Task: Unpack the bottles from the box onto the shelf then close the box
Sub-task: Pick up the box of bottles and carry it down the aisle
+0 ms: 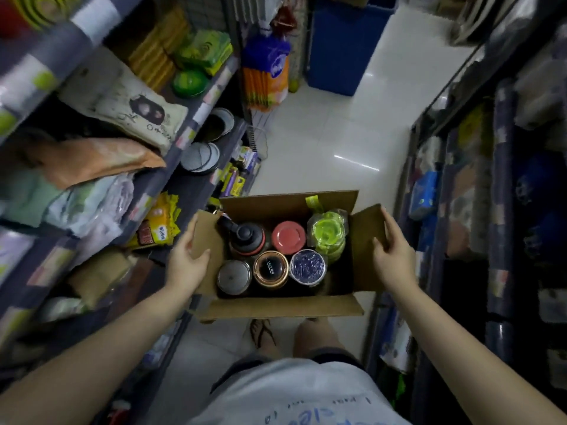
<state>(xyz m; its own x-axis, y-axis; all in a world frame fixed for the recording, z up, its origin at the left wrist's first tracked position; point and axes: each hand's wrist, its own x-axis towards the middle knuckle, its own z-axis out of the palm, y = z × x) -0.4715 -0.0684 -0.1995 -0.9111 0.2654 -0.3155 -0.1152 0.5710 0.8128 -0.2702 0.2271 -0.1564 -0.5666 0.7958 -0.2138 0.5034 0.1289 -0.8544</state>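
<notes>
An open cardboard box (pixel 285 308) sits on the floor in front of me with all its flaps spread out. Several bottles stand upright inside: a black one with a loop lid (pixel 247 237), a red-capped one (pixel 288 237), a lime green one in plastic wrap (pixel 328 236), a silver-lidded one (pixel 233 276), a copper-rimmed one (pixel 270 269) and a purple-topped one (pixel 307 268). My left hand (pixel 187 256) grips the left flap (pixel 204 233). My right hand (pixel 392 253) holds the right flap (pixel 366 237).
Shelves (pixel 171 167) packed with cushions, packets and bowls run along my left. Dark shelving (pixel 497 210) lines the right side. A blue bin (pixel 343 44) stands at the aisle's far end. White tiled floor (pixel 331 142) stretches beyond the box. My feet are just behind it.
</notes>
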